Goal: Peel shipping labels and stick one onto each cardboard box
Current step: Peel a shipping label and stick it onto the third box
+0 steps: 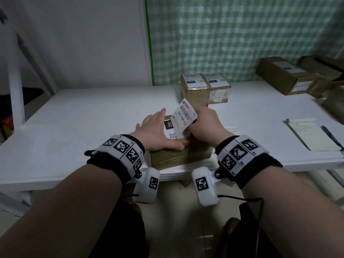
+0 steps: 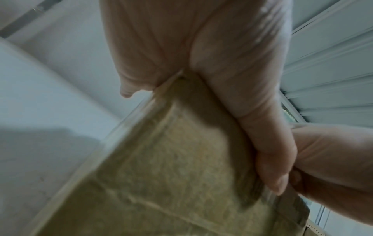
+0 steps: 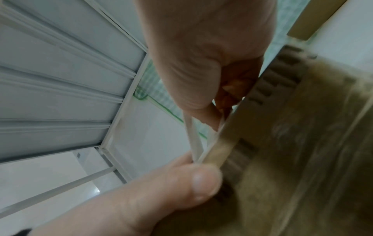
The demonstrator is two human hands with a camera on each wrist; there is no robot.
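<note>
A brown cardboard box (image 1: 178, 157) lies near the table's front edge. My left hand (image 1: 156, 131) rests flat on its top with straight fingers, pressing down the near end of a white shipping label (image 1: 184, 116). My right hand (image 1: 204, 123) pinches the label's far end and holds it tilted up off the box. The left wrist view has my left hand (image 2: 201, 63) lying on the box (image 2: 161, 175). From the right wrist, my right hand (image 3: 201, 71) pinches the label (image 3: 190, 135), seen edge-on above the box (image 3: 302, 175).
Two labelled boxes (image 1: 195, 88) (image 1: 217, 86) stand side by side behind my hands. Several more boxes (image 1: 286, 77) sit at the back right. A notepad (image 1: 312, 136) with a pen (image 1: 331, 136) lies on the white table (image 1: 83, 118) to the right.
</note>
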